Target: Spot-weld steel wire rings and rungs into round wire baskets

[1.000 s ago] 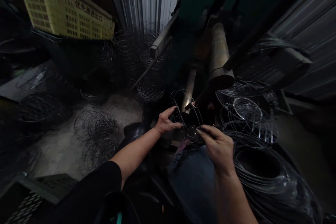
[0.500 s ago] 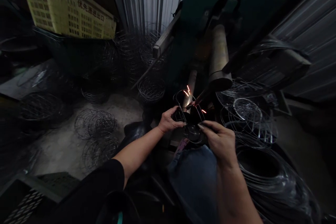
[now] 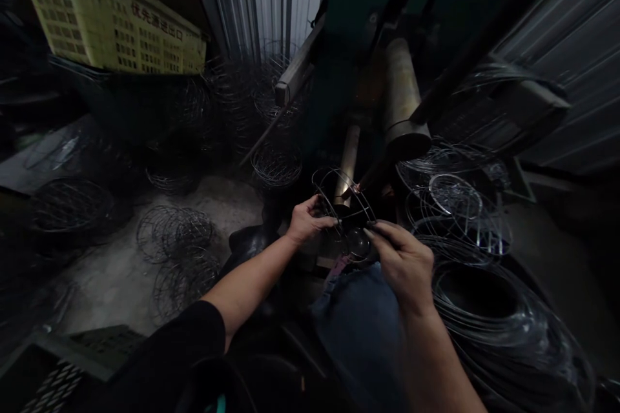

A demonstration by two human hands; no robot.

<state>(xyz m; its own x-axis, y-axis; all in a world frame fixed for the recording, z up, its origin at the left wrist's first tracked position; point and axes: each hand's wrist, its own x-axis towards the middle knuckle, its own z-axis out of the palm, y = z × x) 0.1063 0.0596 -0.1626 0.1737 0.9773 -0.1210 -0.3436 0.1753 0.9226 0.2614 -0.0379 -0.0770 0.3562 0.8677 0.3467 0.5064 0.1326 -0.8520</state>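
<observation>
Wire frame [image 3: 345, 197] at the welder's tip, left hand [image 3: 305, 222] and right hand [image 3: 404, 258] clamped on it.

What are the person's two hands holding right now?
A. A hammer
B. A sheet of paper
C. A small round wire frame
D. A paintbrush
C: the left hand and the right hand both grip a small round wire frame, held up against the tip of the machine's metal rod, with similar wire frames lying on the floor.
</observation>
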